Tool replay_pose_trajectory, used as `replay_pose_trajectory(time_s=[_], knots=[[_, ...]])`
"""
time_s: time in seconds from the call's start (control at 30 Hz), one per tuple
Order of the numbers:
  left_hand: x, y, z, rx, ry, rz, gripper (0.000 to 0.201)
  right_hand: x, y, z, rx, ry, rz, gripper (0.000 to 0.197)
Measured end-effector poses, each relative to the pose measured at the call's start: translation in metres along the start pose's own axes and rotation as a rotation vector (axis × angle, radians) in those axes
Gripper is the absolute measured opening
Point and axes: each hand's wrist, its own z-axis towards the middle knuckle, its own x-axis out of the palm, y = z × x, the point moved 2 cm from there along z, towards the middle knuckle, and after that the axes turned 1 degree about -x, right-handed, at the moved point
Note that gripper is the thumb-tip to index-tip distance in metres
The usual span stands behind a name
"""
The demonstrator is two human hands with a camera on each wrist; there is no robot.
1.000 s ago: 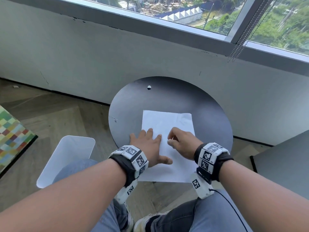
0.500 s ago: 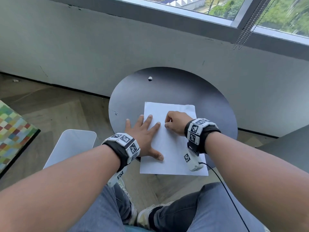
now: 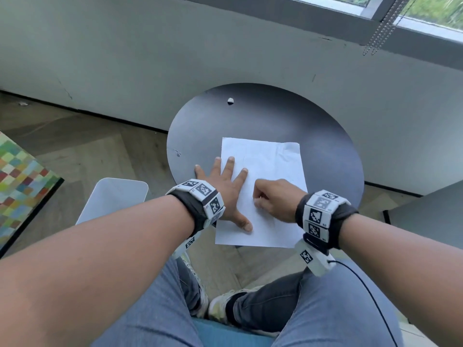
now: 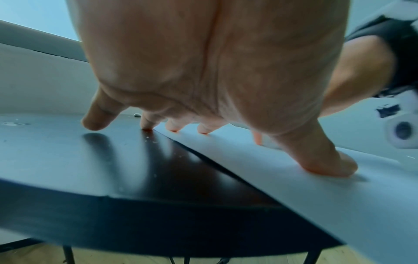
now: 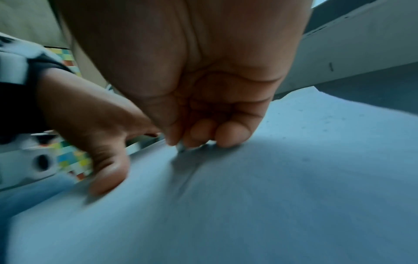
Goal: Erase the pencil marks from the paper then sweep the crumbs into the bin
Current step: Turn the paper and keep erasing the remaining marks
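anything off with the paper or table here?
The paper hangs over the table's near edge, and its far right corner is creased. A small white lump sits alone near the far rim. The left hand pins the sheet flat.

1. The paper (image 3: 270, 171) lies on the round table (image 3: 325, 151), its near edge overhanging the table's near rim.
2. The left hand (image 3: 223, 194) rests across the paper's left edge, partly on the table.
3. The right hand (image 3: 273, 199) sits on the paper, just right of the left hand.
4. A small lump (image 3: 230, 100) lies on the table, behind the paper.
5. The bin (image 3: 112, 196) stands on the floor, left of the table.
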Motion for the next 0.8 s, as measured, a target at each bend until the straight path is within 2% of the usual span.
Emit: replay_pose_trajectory(time_s=[0.1, 0.23, 0.33, 0.43, 0.57, 0.67, 0.8], knots=[[0.0, 0.001, 0.001, 0.002, -0.004, -0.017, 0.152, -0.014, -0.002, 0.03, 0.093, -0.107, -0.009, 0.009], [0.0, 0.0, 0.0, -0.005, -0.011, -0.01, 0.151, -0.024, -0.002, 0.045, 0.126, -0.13, -0.021, 0.011], [0.001, 0.0, -0.001, -0.005, -0.018, -0.011, 0.151, -0.014, 0.002, 0.028, 0.085, -0.115, 0.016, 0.006], [0.002, 0.0, 0.0, 0.003, -0.014, -0.032, 0.152, -0.001, 0.003, -0.001, -0.007, -0.04, 0.024, 0.006], [0.002, 0.0, 0.0, 0.011, -0.002, -0.043, 0.152, -0.002, 0.003, -0.007, -0.097, 0.054, -0.073, 0.005], [0.001, 0.0, 0.0, 0.015, -0.006, -0.05, 0.151, -0.012, 0.003, 0.015, -0.11, -0.008, -0.097, 0.005], [0.002, 0.001, 0.0, 0.016, -0.011, -0.06, 0.151, -0.02, 0.002, 0.039, -0.054, -0.077, -0.086, 0.006]])
